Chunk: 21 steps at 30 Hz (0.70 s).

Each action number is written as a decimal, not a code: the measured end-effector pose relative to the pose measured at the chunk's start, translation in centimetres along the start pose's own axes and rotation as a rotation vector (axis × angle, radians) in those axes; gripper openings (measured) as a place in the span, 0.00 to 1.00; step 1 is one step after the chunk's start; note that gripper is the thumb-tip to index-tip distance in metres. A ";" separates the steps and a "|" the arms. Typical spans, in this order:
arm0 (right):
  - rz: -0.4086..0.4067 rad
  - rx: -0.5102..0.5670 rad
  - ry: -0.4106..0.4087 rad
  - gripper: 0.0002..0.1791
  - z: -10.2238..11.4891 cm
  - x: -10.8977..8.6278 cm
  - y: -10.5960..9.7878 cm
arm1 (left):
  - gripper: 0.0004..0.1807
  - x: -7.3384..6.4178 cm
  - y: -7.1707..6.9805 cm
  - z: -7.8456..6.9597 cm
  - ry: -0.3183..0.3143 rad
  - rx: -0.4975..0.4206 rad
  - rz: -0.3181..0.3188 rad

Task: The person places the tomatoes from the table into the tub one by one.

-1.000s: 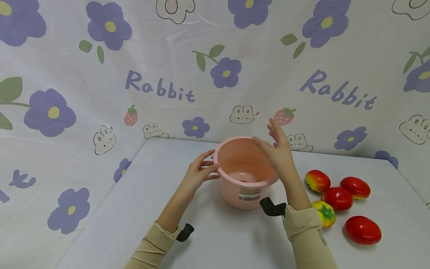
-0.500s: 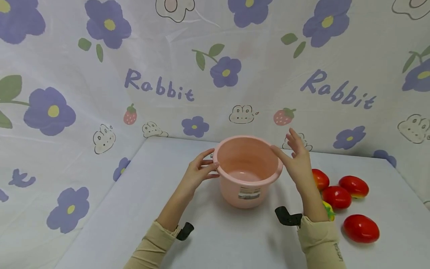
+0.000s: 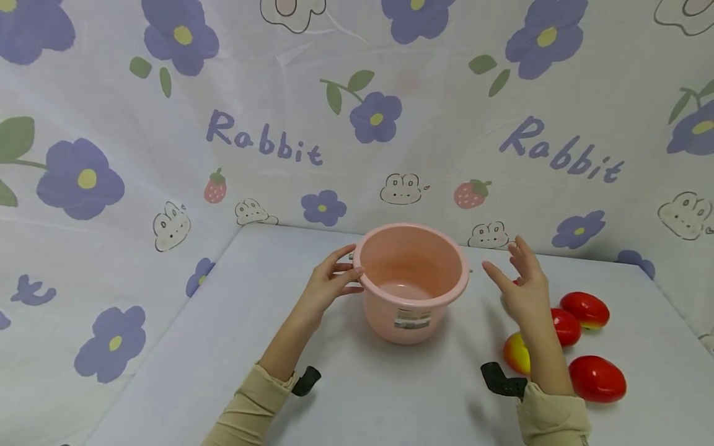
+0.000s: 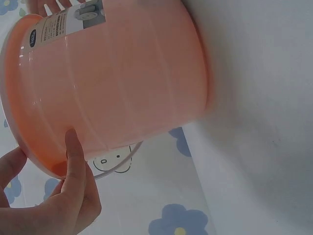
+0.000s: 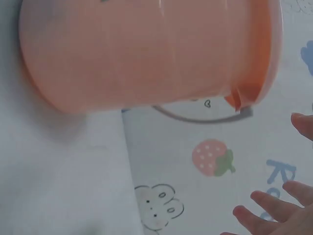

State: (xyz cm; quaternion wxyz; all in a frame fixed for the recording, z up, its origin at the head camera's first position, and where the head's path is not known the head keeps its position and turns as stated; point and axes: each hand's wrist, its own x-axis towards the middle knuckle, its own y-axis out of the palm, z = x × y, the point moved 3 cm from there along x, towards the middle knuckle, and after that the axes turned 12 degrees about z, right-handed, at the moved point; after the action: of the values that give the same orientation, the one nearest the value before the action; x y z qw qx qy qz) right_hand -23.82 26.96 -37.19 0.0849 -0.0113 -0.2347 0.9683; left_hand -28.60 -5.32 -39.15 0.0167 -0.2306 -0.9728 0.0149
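A pink plastic bucket (image 3: 409, 319) stands upright on the table, a printed label on its front. My left hand (image 3: 326, 285) holds its rim at the left side, thumb on the rim and fingers beneath the lip, as the left wrist view shows. To the right of the bucket, my right hand (image 3: 527, 297) is raised with spread fingers and holds nothing. In the right wrist view its fingers (image 5: 271, 205) are apart from the bucket wall (image 5: 146, 54). The bucket's thin handle (image 5: 195, 119) hangs on the far side.
Several glossy red and yellow fruits lie on the white table (image 3: 195, 371) at right, among them a red one (image 3: 598, 379) in front and another (image 3: 584, 310) behind. My right forearm partly covers a yellow-red one (image 3: 516, 354). A printed cloth (image 3: 446, 111) hangs behind.
My right hand has moved right and down, from over the bucket to beside it, near the fruits. The left hand stays at the rim. The red sliver seen inside the bucket is out of sight.
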 end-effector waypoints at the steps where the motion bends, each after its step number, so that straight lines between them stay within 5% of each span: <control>1: -0.002 0.000 0.013 0.47 -0.2 -0.1 -0.2 | 0.31 0.0 0.0 0.0 -0.001 0.002 -0.001; 21: -0.072 0.051 0.229 0.46 -6.6 -3.7 -5.1 | 0.30 -0.1 0.0 -0.3 -0.005 0.005 -0.008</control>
State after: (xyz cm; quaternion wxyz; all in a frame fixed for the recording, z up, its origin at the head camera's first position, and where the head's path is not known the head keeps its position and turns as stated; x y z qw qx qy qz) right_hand -18.92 33.79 -40.74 0.1461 -0.1110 -0.1990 0.9627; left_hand -28.49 -5.37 -38.88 0.0150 -0.2268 -0.9737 0.0177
